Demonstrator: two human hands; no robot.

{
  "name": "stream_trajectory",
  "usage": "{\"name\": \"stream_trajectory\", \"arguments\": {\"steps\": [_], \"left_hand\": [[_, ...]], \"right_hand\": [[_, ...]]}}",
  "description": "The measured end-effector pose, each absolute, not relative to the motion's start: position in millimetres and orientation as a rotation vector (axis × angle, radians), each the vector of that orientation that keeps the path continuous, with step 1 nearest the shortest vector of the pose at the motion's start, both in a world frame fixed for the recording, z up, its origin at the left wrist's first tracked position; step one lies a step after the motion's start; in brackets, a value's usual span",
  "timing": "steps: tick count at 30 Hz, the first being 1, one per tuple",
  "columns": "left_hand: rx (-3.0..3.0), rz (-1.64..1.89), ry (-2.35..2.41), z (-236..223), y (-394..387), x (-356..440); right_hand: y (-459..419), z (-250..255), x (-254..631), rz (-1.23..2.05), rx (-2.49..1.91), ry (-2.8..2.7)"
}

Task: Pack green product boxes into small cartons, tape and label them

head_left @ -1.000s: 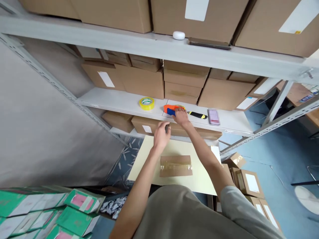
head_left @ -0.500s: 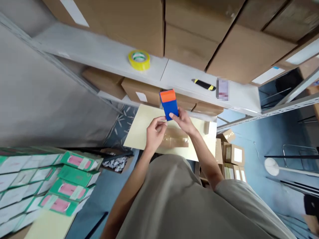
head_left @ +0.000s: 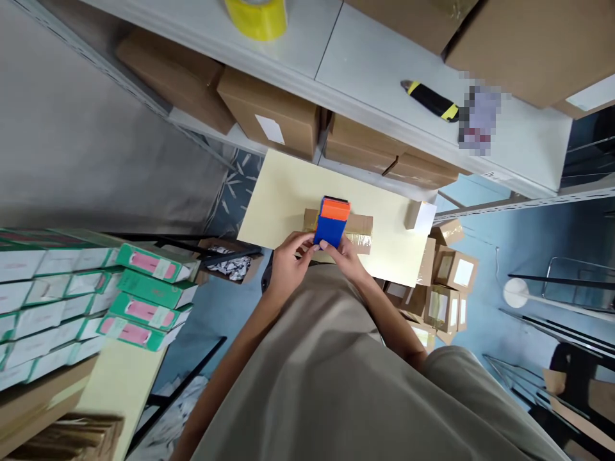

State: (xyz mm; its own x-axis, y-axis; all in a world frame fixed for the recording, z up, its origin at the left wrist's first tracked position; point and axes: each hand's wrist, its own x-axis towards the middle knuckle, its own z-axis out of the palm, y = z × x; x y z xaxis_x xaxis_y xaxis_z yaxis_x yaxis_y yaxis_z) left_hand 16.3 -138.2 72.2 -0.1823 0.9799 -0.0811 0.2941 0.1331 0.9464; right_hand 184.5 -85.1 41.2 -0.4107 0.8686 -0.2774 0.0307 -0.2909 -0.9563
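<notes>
A small flat blue box with an orange end is held above the pale yellow table, its orange end pointing away from me. My right hand grips its lower right edge, the thumb lying on the blue face. At the lower left corner, my left hand pinches it with thumb and fingers. Behind and below it lies a brown cardboard box with clear tape across it, partly hidden by the blue box and my hands. The fingertips behind the blue box are out of sight.
A small white box stands at the right of the table. On the shelf are yellow tape, a black and yellow cutter and a blurred-out item. Green cartons are stacked left, brown boxes right.
The blue box has come lower and nearer my body. My left hand has closed onto its lower left corner. My view has tilted downward, so the shelf sits higher in the picture.
</notes>
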Motion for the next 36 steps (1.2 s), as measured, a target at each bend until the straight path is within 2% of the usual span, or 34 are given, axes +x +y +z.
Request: {"name": "stream_trajectory", "arguments": {"steps": [5,9,13,28,36], "left_hand": [[1.144,0.996,1.552,70,-126,-5],[0.982,1.039,1.487,79,-104,-29],[0.939,0.93,1.38,87,-89,-44],[0.939,0.873,1.328,87,-99,-37],[1.02,0.95,1.395,66,-107,-32]], "right_hand": [[-88,35,197,1.803,-1.194,-1.402],[-86,45,217,1.84,-1.164,-1.627],[-84,57,231,1.78,-1.218,-1.819],[-78,85,245,1.69,-1.112,-2.166],[-74,80,245,1.609,-1.142,-2.286]]}}
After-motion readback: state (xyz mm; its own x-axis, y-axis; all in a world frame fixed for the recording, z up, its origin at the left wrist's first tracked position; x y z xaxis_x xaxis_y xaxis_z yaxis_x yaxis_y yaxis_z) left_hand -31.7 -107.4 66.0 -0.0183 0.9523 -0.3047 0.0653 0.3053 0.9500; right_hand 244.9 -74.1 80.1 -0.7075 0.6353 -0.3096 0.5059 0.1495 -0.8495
